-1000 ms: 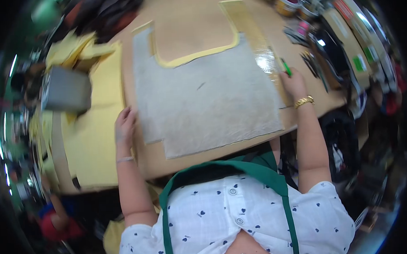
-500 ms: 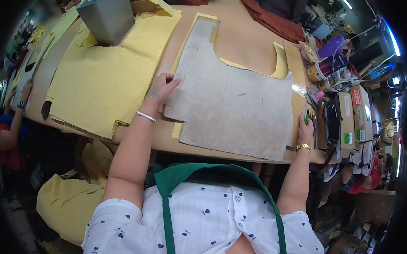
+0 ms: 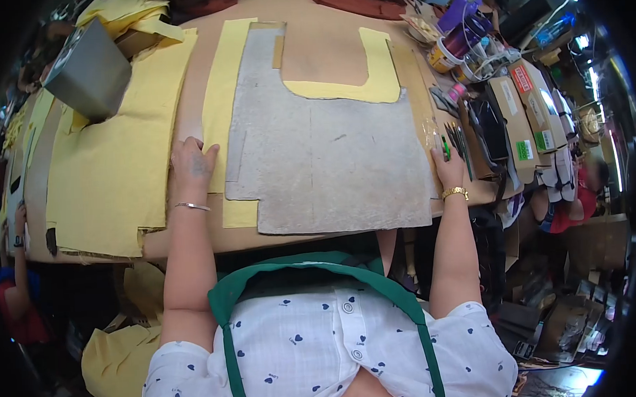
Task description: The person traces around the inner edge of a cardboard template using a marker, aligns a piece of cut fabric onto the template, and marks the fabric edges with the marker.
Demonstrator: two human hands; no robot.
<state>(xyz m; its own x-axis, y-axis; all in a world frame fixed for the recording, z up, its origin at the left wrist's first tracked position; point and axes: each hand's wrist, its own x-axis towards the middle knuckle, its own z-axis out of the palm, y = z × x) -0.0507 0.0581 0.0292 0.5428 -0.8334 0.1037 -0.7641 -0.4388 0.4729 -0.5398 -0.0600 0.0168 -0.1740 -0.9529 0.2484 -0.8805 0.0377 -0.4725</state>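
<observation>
A grey pattern board (image 3: 331, 163) with a cut-out top edge lies flat over a yellow fabric piece (image 3: 224, 86). The fabric shows along the board's left side and inside the curved cut-out. My left hand (image 3: 193, 164) is at the fabric's left edge, thumb on top and fingers bent; the fingertips are partly hidden. Beside the board's right edge, my right hand (image 3: 450, 169) is closed around a slim green pen (image 3: 446, 148), its tip pointing away from me.
Left of my left hand lies a yellow fabric stack (image 3: 114, 163), with a grey metal block (image 3: 89, 70) on it. Pencils (image 3: 459, 141), a black case (image 3: 485, 130), cardboard boxes (image 3: 511, 115) and cups (image 3: 445, 55) line the right side. Another person's hand (image 3: 19, 219) is at far left.
My left hand has left the board's edge and moved to the yellow fabric's edge. The board now lies straighter, and more fabric shows at its left and in the cut-out. The pen stays in my right hand.
</observation>
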